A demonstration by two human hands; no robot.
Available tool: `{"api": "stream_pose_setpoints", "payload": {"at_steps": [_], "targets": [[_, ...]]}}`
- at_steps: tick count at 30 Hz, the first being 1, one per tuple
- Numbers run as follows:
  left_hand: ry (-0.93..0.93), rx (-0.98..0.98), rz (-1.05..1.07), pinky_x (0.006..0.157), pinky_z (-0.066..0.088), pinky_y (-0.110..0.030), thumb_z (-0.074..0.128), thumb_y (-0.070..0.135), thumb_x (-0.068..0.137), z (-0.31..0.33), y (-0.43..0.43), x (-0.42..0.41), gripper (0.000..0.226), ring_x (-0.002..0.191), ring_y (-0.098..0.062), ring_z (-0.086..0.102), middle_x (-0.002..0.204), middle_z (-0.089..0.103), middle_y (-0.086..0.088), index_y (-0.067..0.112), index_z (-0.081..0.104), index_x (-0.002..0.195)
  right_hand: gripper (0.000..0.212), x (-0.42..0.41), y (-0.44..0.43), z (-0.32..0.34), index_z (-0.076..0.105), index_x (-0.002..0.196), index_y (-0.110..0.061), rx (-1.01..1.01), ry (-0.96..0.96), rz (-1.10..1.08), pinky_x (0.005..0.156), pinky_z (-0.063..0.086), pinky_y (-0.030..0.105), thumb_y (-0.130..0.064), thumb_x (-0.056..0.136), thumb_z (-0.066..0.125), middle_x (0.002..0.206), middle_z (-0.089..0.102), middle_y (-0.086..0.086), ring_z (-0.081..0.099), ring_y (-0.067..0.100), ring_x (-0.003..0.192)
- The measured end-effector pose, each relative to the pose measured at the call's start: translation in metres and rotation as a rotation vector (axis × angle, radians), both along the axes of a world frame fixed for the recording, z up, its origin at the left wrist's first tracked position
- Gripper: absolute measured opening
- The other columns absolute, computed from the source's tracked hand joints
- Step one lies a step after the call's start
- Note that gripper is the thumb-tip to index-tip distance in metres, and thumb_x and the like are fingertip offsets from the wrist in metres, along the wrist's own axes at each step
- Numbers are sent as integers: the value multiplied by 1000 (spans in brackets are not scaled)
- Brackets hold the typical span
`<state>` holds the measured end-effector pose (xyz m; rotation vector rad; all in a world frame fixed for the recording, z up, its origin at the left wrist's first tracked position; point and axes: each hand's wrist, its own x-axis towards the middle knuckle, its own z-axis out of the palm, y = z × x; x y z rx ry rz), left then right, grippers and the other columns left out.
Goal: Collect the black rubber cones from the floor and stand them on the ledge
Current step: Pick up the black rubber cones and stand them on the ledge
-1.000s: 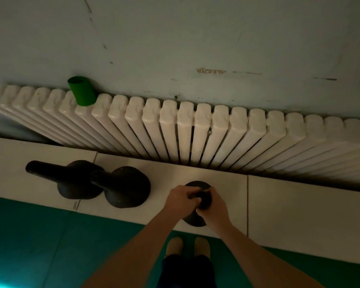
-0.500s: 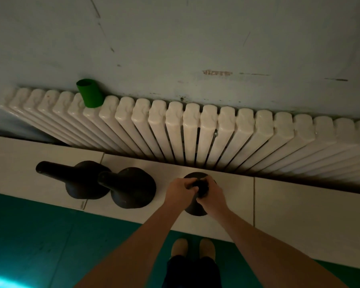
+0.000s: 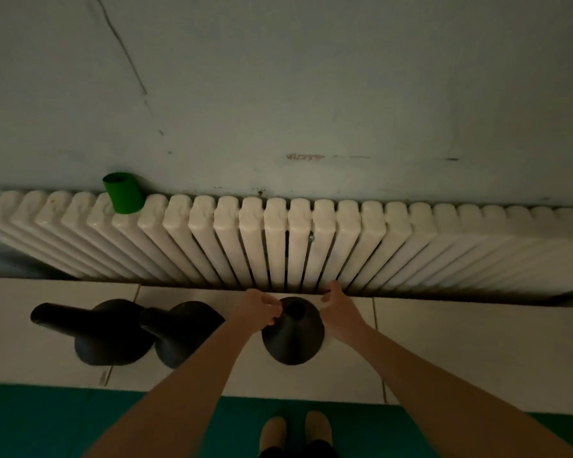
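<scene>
Three black rubber cones stand on the white tiled ledge [image 3: 460, 352]. The left cone [image 3: 90, 338] and the middle cone [image 3: 176, 335] stand close together, their bases touching. The third cone [image 3: 293, 338] stands upright straight in front of me, its hollow top facing the camera. My left hand [image 3: 260, 309] lies at the left side of its neck, fingers loosely curled and touching it. My right hand [image 3: 339, 309] hovers just to the right of the cone with relaxed fingers, apart from it.
A white ribbed radiator [image 3: 311, 246] runs along the wall directly behind the ledge. A green cup [image 3: 123, 193] sits on its top at the left. Teal floor [image 3: 47, 424] and my shoes [image 3: 295, 431] lie below the ledge's front edge.
Both hands gripped the third cone's top before. Now the right hand has come off to the right and the left has slid to the neck's side, uncovering the top.
</scene>
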<state>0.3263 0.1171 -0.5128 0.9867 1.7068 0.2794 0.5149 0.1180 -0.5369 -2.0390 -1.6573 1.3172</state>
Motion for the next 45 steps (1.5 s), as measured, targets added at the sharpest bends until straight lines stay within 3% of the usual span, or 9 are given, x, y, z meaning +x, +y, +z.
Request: {"api": "stream_pose_setpoints", "payload": {"at_steps": [3,5,9,16,23,28,32,38,45], "targets": [[-66,76,18,69,56,-22,70,5,84,36,15,-6,11,74,-18,67,87,72,-13,5,73,95,24,20,21,51,49,115,-16,83,23,-99,62,44,26,-12,92,52,91,60,5,59,18,78],[-162,109,74,54,50,-15,71,9,83,65,20,-1,10,69,-11,67,82,72,-3,14,73,91,20,26,27,90,50,108,-14,82,201,-308,66,47,28,-7,90,53,90,66,10,64,21,77],[-368,195,5,66,48,-18,69,13,85,116,29,40,13,77,-8,68,84,73,3,22,74,93,18,47,10,165,51,102,-10,164,527,-590,65,53,27,2,88,49,78,70,10,66,20,65],[-548,210,-414,79,51,-25,68,20,85,194,-17,169,13,87,-12,70,91,75,3,21,73,98,14,143,-113,230,57,101,-8,356,411,-841,80,55,40,-3,88,56,90,72,16,67,24,74],[-570,218,-700,70,50,-22,63,21,89,229,-92,279,9,75,-10,67,85,72,3,19,70,94,16,239,-257,263,60,106,-17,523,364,-1100,67,56,26,-11,91,55,91,73,6,71,19,81],[-530,221,-1012,69,49,-23,59,25,92,245,-233,394,13,83,-9,67,93,71,5,23,69,100,14,291,-411,258,59,101,-15,645,363,-1372,68,54,29,-9,95,48,94,72,11,69,23,80],[-589,100,-1339,71,50,-23,52,27,95,246,-390,468,18,84,-11,69,98,72,4,23,68,103,15,316,-583,256,57,102,-12,669,201,-1626,57,50,21,-6,93,46,86,70,8,64,16,63],[-622,-39,-1654,74,50,-25,51,24,92,239,-593,516,19,67,-7,67,93,73,2,19,68,97,16,303,-802,249,57,104,-8,683,65,-2022,54,46,20,-5,94,45,81,68,7,60,14,61],[-575,-176,-2059,76,51,-27,50,28,91,223,-790,522,20,74,-10,70,83,75,8,22,69,91,18,234,-967,213,61,106,-11,663,32,-2454,55,52,20,-11,95,47,92,72,10,66,12,65]]}}
